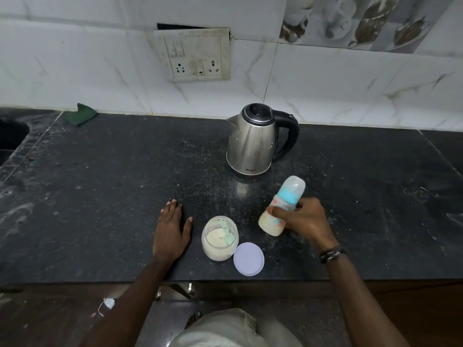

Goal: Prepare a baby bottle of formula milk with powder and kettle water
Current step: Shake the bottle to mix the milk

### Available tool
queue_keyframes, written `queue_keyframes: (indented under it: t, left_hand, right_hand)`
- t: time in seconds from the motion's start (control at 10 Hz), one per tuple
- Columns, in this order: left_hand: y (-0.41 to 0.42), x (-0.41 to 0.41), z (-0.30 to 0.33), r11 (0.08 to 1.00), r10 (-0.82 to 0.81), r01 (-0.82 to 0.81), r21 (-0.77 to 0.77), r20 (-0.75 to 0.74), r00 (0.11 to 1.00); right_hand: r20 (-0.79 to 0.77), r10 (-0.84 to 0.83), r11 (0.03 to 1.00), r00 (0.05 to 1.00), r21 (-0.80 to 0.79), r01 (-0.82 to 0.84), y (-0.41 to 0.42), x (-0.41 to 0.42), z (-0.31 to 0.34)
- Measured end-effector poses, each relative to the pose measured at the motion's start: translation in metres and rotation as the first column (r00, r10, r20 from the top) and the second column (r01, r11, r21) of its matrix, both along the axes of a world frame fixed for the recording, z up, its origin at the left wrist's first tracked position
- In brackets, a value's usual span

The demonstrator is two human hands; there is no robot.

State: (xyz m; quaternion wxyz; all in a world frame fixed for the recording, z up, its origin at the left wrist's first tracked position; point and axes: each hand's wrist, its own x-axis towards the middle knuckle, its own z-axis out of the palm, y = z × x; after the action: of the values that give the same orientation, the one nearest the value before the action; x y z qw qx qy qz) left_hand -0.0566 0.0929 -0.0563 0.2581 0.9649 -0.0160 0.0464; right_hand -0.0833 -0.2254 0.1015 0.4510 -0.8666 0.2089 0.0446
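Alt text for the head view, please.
Right hand holds a capped baby bottle of milky liquid tilted above a dark counter; left hand rests flat beside an open powder jar. A kettle stands behind.

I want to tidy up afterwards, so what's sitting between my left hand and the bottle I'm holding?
In the head view, the open powder jar with its scoop stands between the left hand and the bottle; its lilac lid lies beside it.

Desk (100,196): black stone w/ pale speckles. Kettle (251,144): brushed silver, black lid & handle. Bottle (281,205): clear, turquoise collar, creamy milk inside, red/blue print. Jar (220,237): clear, off-white powder, mint scoop (226,231). Lid (248,258): lilac. Wall tiles (75,58): white, grey veins. Cloth (80,113): dark green.
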Motion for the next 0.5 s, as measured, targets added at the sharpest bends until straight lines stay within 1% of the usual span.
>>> queue_keyframes:
  t: [0.1,0.2,0.3,0.4,0.5]
  left_hand:
    - [0.0006,-0.0009,-0.0009,1.0,-0.001,0.001,-0.008,-0.005,1.0]
    - [0.0003,0.0,-0.0007,1.0,-0.002,0.002,-0.003,-0.002,1.0]
    - [0.0,-0.001,-0.0013,1.0,-0.002,0.002,0.002,-0.005,1.0]
    - [0.0005,0.0003,-0.0008,1.0,-0.002,0.002,0.002,-0.002,1.0]
    - [0.0,-0.0006,-0.0009,1.0,0.0,0.0,0.008,-0.011,1.0]
  right_hand:
    - [-0.017,-0.005,0.994,1.0,0.111,0.007,0.0002,-0.0004,-0.0033]
    - [-0.008,0.021,0.999,1.0,0.044,-0.021,-0.0026,-0.0015,-0.004]
    - [-0.036,0.0,0.989,0.999,0.145,0.005,-0.0022,0.001,-0.0046]
    - [0.024,0.065,0.996,0.998,0.063,-0.067,-0.0003,0.0024,-0.004]
    - [-0.024,0.024,0.994,0.999,0.111,-0.021,-0.0014,0.0037,-0.0002]
